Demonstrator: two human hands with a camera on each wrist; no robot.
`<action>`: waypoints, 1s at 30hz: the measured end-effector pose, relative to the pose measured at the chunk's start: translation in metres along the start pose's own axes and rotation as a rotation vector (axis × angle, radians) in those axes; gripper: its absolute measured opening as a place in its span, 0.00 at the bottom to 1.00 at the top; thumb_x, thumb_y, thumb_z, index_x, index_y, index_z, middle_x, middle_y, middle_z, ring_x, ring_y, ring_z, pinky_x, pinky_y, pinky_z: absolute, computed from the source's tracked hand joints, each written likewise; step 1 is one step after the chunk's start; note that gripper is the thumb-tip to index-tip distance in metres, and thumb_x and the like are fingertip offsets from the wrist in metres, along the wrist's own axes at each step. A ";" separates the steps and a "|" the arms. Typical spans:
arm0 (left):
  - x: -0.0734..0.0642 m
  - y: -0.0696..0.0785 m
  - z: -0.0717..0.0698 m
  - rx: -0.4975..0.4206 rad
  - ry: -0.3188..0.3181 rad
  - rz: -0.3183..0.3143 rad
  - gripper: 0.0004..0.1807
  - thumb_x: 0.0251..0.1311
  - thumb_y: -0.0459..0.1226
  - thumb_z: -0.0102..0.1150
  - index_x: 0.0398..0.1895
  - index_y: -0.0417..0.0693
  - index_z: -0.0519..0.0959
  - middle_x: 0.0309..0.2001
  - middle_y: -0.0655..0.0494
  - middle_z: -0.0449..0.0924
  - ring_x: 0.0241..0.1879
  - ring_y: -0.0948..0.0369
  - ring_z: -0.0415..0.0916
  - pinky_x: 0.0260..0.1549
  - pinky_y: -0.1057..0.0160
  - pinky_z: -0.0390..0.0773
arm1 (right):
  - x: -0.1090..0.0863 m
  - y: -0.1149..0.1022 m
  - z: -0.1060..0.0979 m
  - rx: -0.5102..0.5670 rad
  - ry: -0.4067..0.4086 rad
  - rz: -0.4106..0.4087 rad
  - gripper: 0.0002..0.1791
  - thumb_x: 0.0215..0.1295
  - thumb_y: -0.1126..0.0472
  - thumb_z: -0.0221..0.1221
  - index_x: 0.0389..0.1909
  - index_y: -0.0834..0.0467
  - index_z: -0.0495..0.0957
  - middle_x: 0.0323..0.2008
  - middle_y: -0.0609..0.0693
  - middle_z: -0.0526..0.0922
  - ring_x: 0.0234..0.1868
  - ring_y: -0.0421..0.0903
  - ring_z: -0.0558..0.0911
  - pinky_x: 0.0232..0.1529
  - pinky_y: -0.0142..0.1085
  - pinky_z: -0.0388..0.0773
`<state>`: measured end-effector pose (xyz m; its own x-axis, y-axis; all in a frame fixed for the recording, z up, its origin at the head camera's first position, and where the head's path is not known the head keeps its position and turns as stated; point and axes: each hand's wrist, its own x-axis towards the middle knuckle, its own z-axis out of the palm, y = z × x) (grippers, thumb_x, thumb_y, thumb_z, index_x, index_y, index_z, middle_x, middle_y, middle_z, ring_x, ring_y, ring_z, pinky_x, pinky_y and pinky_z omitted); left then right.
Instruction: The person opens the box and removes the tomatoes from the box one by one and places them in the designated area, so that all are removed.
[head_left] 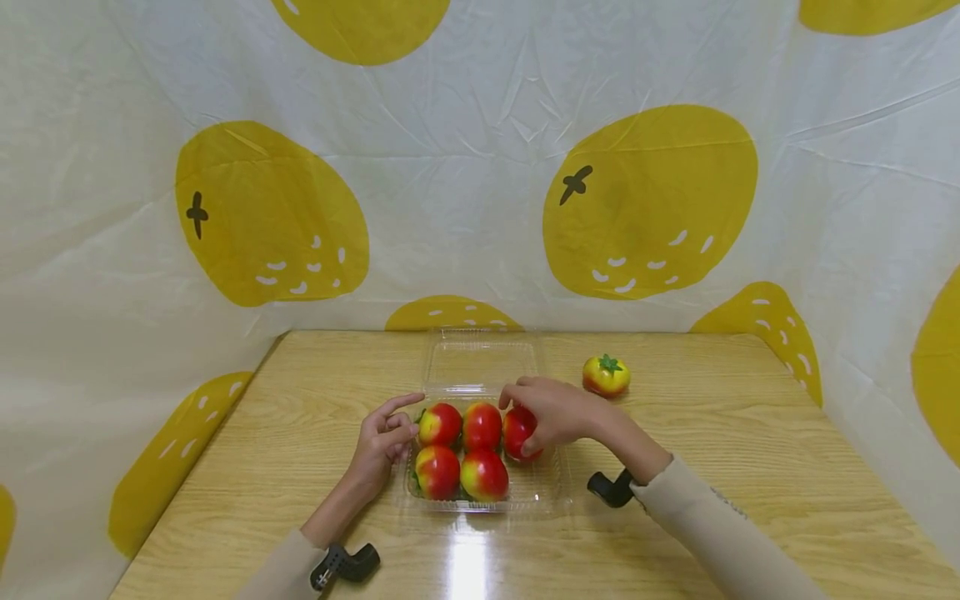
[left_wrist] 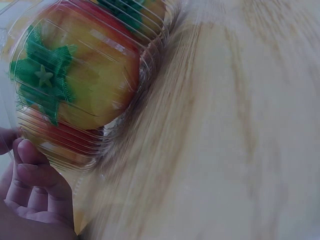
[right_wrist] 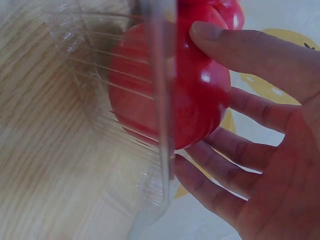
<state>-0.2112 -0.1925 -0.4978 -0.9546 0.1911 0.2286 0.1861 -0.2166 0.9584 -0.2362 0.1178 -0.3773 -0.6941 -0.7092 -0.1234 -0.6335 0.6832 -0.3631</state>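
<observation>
A clear plastic clamshell box (head_left: 536, 497) lies on the table with several red-and-yellow artificial tomatoes inside. On its left side, my left hand (head_left: 381, 442) pinches the rim between thumb and finger, as the left wrist view shows beside a tomato (left_wrist: 107, 75) with a green fabric calyx. At the back right of the box, my right hand (head_left: 558, 412) holds a red tomato (right_wrist: 200, 95), thumb on one side and fingers round the other. This tomato sits partly below the box wall, next to the others. Two tomatoes stand in the front row, left and middle.
The box's transparent lid (head_left: 483, 367) is folded back behind it. One more tomato (head_left: 606, 377), calyx upward, sits on the wooden table (head_left: 712, 433) behind my right wrist. A white curtain (head_left: 457, 208) with yellow fruit prints hangs behind the table.
</observation>
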 end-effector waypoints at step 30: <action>-0.001 -0.001 -0.001 -0.022 -0.016 0.011 0.28 0.66 0.25 0.54 0.69 0.25 0.66 0.22 0.63 0.73 0.16 0.68 0.67 0.14 0.72 0.66 | -0.018 -0.004 -0.026 0.053 0.127 -0.041 0.31 0.56 0.58 0.75 0.61 0.57 0.78 0.57 0.53 0.78 0.53 0.49 0.80 0.53 0.42 0.85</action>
<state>-0.2107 -0.1935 -0.4989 -0.9486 0.2036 0.2422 0.1916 -0.2398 0.9517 -0.2297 0.1328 -0.3500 -0.7080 -0.7062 0.0088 -0.6455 0.6419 -0.4138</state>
